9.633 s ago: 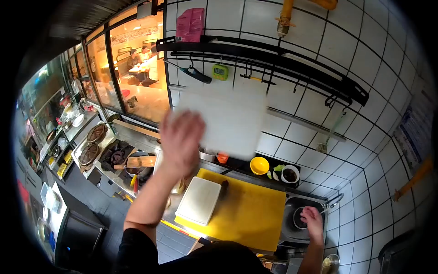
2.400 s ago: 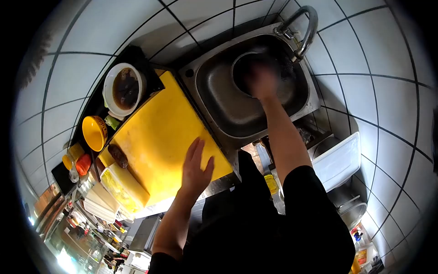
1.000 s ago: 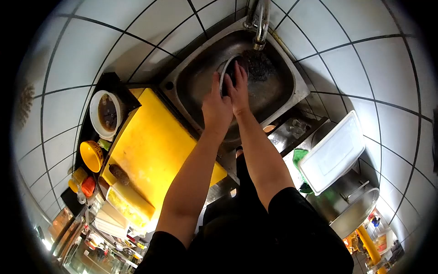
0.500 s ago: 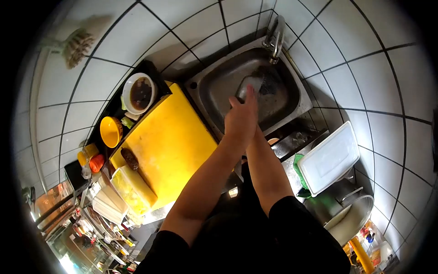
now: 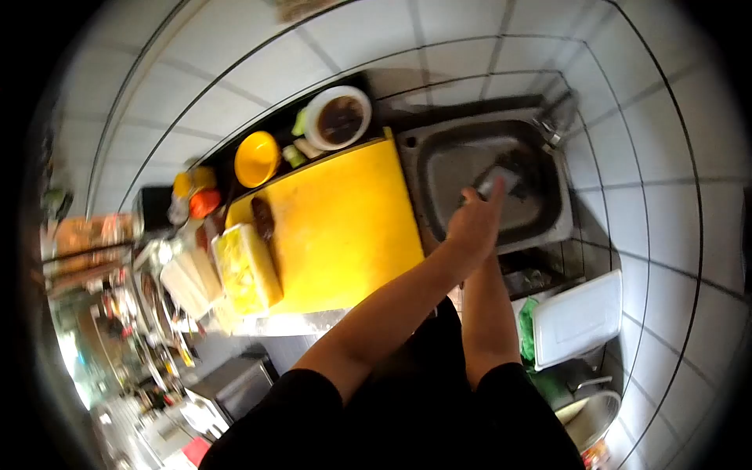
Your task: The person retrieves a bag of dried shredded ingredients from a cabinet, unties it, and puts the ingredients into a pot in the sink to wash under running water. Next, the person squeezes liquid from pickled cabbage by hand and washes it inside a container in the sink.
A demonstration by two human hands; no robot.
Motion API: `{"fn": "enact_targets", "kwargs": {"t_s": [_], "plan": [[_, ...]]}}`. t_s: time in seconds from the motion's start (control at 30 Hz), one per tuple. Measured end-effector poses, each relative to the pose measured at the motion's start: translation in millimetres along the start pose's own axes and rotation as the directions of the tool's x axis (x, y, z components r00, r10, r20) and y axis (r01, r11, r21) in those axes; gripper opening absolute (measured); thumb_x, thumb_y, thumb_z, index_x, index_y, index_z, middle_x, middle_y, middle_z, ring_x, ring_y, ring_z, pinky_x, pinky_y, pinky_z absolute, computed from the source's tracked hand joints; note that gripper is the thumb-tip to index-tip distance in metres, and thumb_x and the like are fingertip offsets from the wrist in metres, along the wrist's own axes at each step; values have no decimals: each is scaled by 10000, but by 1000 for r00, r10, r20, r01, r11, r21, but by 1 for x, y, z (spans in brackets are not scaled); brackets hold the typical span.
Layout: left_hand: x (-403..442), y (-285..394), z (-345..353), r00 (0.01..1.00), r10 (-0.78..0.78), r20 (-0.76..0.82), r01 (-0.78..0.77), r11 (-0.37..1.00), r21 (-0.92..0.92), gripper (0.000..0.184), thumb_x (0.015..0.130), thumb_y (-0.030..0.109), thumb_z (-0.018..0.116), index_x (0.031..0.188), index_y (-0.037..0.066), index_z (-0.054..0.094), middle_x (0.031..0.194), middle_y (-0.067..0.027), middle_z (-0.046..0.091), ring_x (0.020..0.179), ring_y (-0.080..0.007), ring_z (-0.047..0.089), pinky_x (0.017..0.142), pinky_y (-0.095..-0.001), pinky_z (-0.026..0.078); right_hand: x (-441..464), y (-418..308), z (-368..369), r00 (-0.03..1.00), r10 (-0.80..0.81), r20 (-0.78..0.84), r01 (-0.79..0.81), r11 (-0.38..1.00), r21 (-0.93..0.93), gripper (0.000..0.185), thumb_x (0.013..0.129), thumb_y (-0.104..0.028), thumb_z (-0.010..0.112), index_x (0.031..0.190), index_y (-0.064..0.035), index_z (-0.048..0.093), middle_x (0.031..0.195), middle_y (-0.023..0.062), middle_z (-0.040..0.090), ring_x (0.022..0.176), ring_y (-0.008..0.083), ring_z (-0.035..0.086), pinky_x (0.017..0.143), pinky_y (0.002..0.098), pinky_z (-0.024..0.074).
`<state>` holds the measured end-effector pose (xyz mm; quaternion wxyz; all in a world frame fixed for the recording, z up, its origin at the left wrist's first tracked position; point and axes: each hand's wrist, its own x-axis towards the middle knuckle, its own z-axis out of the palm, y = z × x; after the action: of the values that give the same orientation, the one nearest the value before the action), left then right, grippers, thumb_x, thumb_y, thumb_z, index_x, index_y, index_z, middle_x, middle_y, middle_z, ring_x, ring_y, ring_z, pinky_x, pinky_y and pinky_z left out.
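Observation:
My left hand (image 5: 473, 222) is over the near side of the metal sink (image 5: 442, 168), back of the hand up. Its fingers are partly bent at the end of a shiny greyish object (image 5: 500, 178), too blurred to name. My right forearm (image 5: 489, 313) runs up beneath the left wrist, and the right hand is hidden behind the left. Beyond the fingers lies a dark patch (image 5: 529, 174) in the basin, under the faucet (image 5: 553, 135); I cannot make out what it is.
Left of the sink lies a yellow cutting board (image 5: 345, 227). Behind it stand a white bowl of dark liquid (image 5: 341, 117) and a yellow bowl (image 5: 257, 159). A tub of yellow food (image 5: 244, 266) sits at its left end. To the right are a white lid (image 5: 578, 319) and a metal pot (image 5: 591, 419).
The view has turned and shifted, so the sink and board appear further right. My hands remain together over the basin at the greyish object. More of the room at lower left shows.

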<state>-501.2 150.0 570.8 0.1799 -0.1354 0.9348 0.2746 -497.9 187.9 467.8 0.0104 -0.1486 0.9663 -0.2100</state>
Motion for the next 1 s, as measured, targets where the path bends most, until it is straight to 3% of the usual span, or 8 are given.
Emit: {"fn": "enact_targets", "kwargs": {"t_s": [0.13, 0.27, 0.33, 0.37, 0.6, 0.77, 0.83, 1.0], "plan": [[-20, -7, -17, 999, -19, -33, 12, 976, -220, 687, 1002, 188, 503, 1605, 143, 178, 1198, -420, 495, 920, -564, 652, 789, -539, 573, -6, 2, -6, 991, 131, 8, -124, 919, 375, 479, 979, -315, 604, 1423, -143, 551, 1521, 185, 439, 1385, 371, 424, 1117, 447, 409], [-46, -37, -20, 974, -70, -215, -26, 910, -413, 679, 967, 137, 522, 1590, 150, 255, 1206, -362, 559, 943, -513, 670, 854, -536, 554, 20, 24, 4, 937, 248, 246, -304, 229, 925, 509, 969, -359, 621, 1429, -150, 553, 1518, 232, 429, 1392, 411, 411, 1114, 476, 409], [-65, -64, -24, 968, -132, -212, -30, 782, -623, 688, 942, 100, 524, 1583, 153, 281, 1217, -334, 586, 959, -487, 676, 884, -529, 542, 19, 37, -1, 999, -24, -31, 35, 905, 424, 564, 980, -421, 607, 1461, -139, 524, 1530, 244, 412, 1389, 430, 410, 1101, 496, 413], [-78, -80, -30, 964, -158, -214, -44, 700, -713, 693, 930, 82, 525, 1580, 155, 295, 1222, -320, 600, 968, -474, 680, 900, -525, 537, 12, 15, -12, 992, -120, -25, 123, 968, 220, 590, 981, -444, 605, 1470, -128, 514, 1534, 249, 405, 1387, 438, 409, 1099, 505, 411], [-208, -192, -48, 974, -184, -134, -176, -234, -956, 663, 921, 21, 540, 1545, 120, 339, 1148, -165, 683, 892, -244, 726, 701, -342, 626, -93, -185, -125, 854, -483, 196, 509, 853, -115, 642, 958, -487, 631, 1463, -105, 523, 1559, 254, 370, 1391, 465, 401, 1116, 532, 399], [-347, -278, -77, 913, -390, -118, -185, -138, -973, 627, 918, 35, 550, 1514, 131, 381, 1141, -114, 686, 823, -224, 716, 653, -331, 618, -164, -295, -138, 605, -787, 118, 781, 616, 104, 610, 947, -387, 684, 1426, -39, 536, 1522, 294, 383, 1374, 474, 423, 1100, 519, 412], [-406, -316, -77, 841, -539, -53, -50, 20, -999, 638, 926, 19, 539, 1528, 153, 374, 1199, -98, 666, 892, -222, 702, 636, -341, 620, -180, -324, -137, 587, -809, 26, 794, 582, 177, 598, 957, -370, 679, 1434, -42, 529, 1523, 310, 370, 1383, 474, 414, 1097, 510, 412], [-555, -399, -37, 649, -756, -91, -276, -122, -953, 573, 897, -28, 538, 1449, 83, 436, 1118, -116, 687, 853, -196, 693, 616, -305, 594, -162, -349, -98, 667, -743, 58, 713, 659, 240, 641, 941, -391, 694, 1447, -42, 516, 1551, 289, 353, 1417, 457, 384, 1120, 507, 384]]}}
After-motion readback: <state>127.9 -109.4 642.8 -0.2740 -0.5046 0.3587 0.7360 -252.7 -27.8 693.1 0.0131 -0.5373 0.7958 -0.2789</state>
